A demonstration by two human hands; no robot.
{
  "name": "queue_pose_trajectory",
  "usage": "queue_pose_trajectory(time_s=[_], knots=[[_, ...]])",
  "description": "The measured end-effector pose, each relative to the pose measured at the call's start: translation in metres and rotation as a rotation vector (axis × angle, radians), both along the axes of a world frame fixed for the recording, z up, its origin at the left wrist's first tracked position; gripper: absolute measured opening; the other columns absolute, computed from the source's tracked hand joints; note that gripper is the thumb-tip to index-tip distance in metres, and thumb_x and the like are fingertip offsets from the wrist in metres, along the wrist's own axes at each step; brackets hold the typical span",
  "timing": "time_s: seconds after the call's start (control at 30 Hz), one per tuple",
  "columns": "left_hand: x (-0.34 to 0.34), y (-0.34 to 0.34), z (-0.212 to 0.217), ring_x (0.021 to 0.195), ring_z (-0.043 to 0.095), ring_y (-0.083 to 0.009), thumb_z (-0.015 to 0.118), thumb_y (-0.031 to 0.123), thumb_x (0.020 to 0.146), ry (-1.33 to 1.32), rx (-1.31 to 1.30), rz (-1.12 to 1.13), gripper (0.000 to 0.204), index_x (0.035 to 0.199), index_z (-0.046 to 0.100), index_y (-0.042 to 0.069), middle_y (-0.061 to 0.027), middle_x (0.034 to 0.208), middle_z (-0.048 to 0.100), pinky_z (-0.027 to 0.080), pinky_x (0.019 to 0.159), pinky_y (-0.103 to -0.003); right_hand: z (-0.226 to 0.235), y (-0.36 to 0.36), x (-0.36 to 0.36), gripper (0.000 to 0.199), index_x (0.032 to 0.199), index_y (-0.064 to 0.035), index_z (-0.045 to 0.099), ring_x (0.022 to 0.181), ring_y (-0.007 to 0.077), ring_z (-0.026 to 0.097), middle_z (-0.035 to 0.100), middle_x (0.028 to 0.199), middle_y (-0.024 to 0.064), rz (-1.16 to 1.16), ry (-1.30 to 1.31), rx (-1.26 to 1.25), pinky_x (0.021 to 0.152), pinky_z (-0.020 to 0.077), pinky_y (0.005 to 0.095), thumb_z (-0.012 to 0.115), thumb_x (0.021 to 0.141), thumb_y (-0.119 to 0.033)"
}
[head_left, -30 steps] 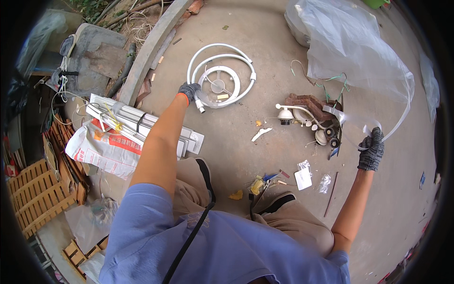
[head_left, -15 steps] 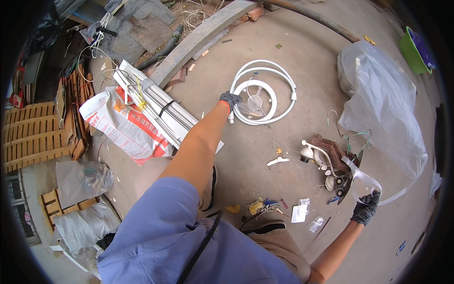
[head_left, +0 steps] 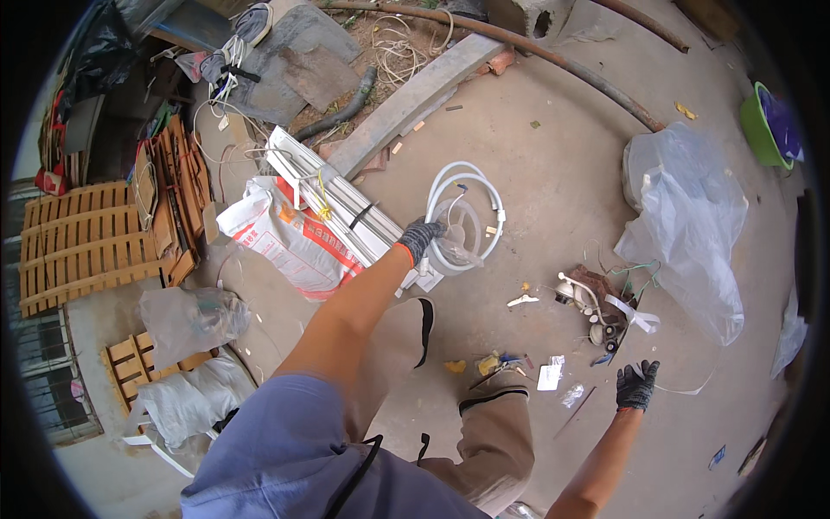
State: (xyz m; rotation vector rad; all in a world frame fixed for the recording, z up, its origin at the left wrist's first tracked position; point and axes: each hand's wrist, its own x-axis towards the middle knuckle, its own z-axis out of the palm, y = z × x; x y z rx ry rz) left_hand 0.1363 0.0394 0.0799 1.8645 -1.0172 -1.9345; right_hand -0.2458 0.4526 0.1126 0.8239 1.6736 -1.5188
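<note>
My left hand (head_left: 421, 235), in a dark glove with an orange cuff, reaches forward and grips the left edge of a coil of white hose (head_left: 478, 197) lying on the concrete. A clear plastic piece (head_left: 458, 232) lies inside the coil. My right hand (head_left: 637, 385), also gloved, is held low at the right. A thin white strip (head_left: 687, 388) trails from it across the ground. Just beyond that hand lies a small heap of white fittings and wires (head_left: 596, 307).
A bundle of white trunking (head_left: 324, 186) rests on a printed sack (head_left: 281, 238) left of the coil. A big clear plastic bag (head_left: 683, 216) lies at the right, wooden pallets (head_left: 82, 242) at the left, a green basin (head_left: 761, 121) far right. Small scraps (head_left: 501, 362) lie by my knee.
My right hand has dropped lower and nearer my body, away from the plastic bag. My left hand stays at the hose coil. My head has turned, shifting the whole scene rightward.
</note>
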Motion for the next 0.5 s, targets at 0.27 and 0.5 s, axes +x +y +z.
queue_pose_trajectory(time_s=[0.27, 0.5], knots=[[0.102, 0.025, 0.122, 0.063, 0.051, -0.0151, 0.061, 0.016, 0.068, -0.189, -0.046, 0.113, 0.028, 0.09, 0.051, 0.003, -0.0054, 0.07, 0.054, 0.043, 0.057, -0.028, 0.096, -0.029, 0.04, 0.074, 0.121, -0.0113, 0.027, 0.116, 0.0305, 0.03, 0.034, 0.124, 0.0109, 0.016, -0.253, 0.098, 0.092, 0.0231, 0.0491, 0.049, 0.069, -0.059], [0.168, 0.02, 0.255, 0.059, 0.05, -0.0126, 0.058, 0.016, 0.069, -0.206, -0.16, 0.225, 0.017, 0.081, 0.054, 0.004, -0.0033, 0.066, 0.055, 0.041, 0.057, -0.027, 0.197, -0.065, 0.072, 0.042, 0.111, -0.0182, 0.038, 0.11, 0.0255, 0.034, 0.043, 0.108, 0.0065, 0.19, -0.41, 0.119, 0.094, 0.018, 0.048, 0.032, 0.082, -0.048]])
